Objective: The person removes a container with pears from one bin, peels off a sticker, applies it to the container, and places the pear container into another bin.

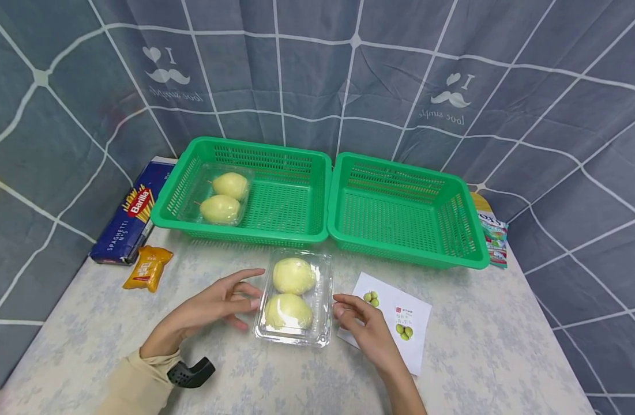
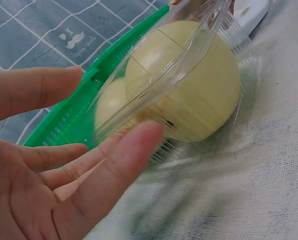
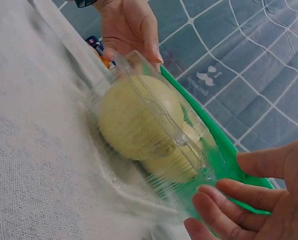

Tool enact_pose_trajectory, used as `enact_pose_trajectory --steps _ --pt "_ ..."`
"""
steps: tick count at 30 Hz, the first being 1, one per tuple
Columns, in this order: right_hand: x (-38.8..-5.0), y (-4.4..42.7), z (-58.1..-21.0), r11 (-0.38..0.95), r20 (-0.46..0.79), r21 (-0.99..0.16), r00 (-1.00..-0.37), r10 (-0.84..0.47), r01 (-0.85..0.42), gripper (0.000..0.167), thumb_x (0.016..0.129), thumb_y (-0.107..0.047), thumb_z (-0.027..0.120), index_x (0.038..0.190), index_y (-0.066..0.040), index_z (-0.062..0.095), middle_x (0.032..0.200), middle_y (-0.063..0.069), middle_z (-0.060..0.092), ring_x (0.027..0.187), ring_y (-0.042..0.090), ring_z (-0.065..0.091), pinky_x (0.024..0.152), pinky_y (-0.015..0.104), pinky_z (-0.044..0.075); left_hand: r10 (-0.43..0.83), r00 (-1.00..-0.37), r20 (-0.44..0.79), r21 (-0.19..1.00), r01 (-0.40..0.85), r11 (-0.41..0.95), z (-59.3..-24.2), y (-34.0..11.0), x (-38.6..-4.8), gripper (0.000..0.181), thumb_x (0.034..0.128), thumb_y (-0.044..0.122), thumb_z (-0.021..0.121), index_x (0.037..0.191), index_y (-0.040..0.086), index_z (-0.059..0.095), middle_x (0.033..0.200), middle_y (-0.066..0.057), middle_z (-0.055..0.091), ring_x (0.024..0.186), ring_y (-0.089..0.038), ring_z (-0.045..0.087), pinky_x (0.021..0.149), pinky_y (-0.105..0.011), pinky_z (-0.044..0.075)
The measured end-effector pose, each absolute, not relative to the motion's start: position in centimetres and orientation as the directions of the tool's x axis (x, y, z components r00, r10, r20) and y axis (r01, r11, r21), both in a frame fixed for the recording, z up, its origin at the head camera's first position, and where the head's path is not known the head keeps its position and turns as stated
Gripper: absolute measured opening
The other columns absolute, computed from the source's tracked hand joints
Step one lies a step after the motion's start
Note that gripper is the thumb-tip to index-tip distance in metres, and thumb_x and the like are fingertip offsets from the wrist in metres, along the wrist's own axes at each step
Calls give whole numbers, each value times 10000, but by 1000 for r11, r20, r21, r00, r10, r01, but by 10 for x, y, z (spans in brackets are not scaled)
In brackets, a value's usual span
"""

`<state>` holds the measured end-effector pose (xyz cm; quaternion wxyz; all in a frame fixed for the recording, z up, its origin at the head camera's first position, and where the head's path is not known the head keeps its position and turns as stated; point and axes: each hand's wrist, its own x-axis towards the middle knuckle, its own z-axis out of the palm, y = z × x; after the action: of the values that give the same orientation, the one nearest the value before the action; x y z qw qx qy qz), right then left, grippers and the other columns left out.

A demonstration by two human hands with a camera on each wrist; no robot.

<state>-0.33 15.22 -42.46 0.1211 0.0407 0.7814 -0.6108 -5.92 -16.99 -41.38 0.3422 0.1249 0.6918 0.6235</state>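
Observation:
On the table before me lies a clear plastic clamshell box (image 1: 322,300) with two pale yellow-green pears (image 1: 291,311) inside; its lid appears closed. My left hand (image 1: 221,302) is at the box's left side, fingers spread and loosely bent. In the left wrist view its thumb (image 2: 124,160) comes close to the plastic; whether it touches I cannot tell. At the right side, my right hand (image 1: 366,325) has relaxed fingers near the box's edge, holding nothing. The right wrist view shows the fingers (image 3: 223,210) beside the box wall.
Behind stand two green baskets, the left one (image 1: 255,233) with another box of pears (image 1: 221,208), the right one (image 1: 410,253) beside it. A printed paper sheet (image 1: 421,323) lies under my right hand. At left are a spaghetti box (image 1: 125,219) and an orange packet (image 1: 148,268); a colourful packet (image 1: 496,239) is at right.

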Motion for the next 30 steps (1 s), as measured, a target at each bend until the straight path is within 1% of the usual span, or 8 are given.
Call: enact_pose_trajectory --steps 4,7,11,14,20,24,30 --pt "-4 150 -423 237 -235 -948 -969 -72 213 295 983 -259 654 1230 -107 703 1194 100 715 1019 216 690 842 261 574 592 -743 -313 950 -238 203 -411 -168 -63 746 1000 184 627 1588 20 198 1308 -310 512 1034 -206 667 796 -459 626" --pt "-5 149 -424 228 -227 -951 -972 -63 207 276 984 -241 651 1212 -99 715 1199 103 718 1000 192 699 840 237 564 584 -748 -316 949 -242 203 -410 -166 -64 739 999 164 623 1590 29 200 1259 -267 527 1012 -191 671 804 -455 626" --pt "-7 148 -425 230 -221 -951 -974 -47 205 269 990 -238 643 1204 -94 720 1191 107 720 991 209 701 847 246 565 571 -756 -321 947 -263 185 -411 -164 -63 751 994 151 630 1594 41 192 1229 -225 528 990 -188 676 822 -445 624" --pt "-8 148 -424 233 -231 -948 -972 -40 216 277 993 -245 639 1218 -104 715 1193 100 719 994 229 695 858 266 564 571 -757 -318 948 -270 170 -412 -162 -63 780 992 165 639 1602 48 165 1247 -248 514 988 -197 678 845 -446 619" --pt "-10 148 -423 230 -229 -949 -973 -42 213 312 996 -256 634 1263 -106 692 1189 107 713 982 221 688 861 275 560 568 -769 -292 956 -260 139 -416 -161 -63 843 997 190 638 1620 93 77 1315 -309 461 1028 -209 672 871 -451 612" --pt "-12 146 -423 228 -211 -953 -977 -38 198 315 996 -232 633 1269 -84 686 1190 125 710 978 222 682 847 270 565 568 -774 -280 959 -251 132 -416 -162 -63 850 996 185 635 1620 102 64 1335 -329 441 1044 -200 666 893 -467 604" --pt "-14 145 -423 221 -219 -953 -975 -26 208 300 998 -219 631 1265 -96 691 1209 113 708 982 236 681 846 266 564 563 -780 -273 961 -243 129 -417 -160 -65 847 998 187 632 1618 91 63 1349 -330 437 1042 -196 675 914 -471 596"
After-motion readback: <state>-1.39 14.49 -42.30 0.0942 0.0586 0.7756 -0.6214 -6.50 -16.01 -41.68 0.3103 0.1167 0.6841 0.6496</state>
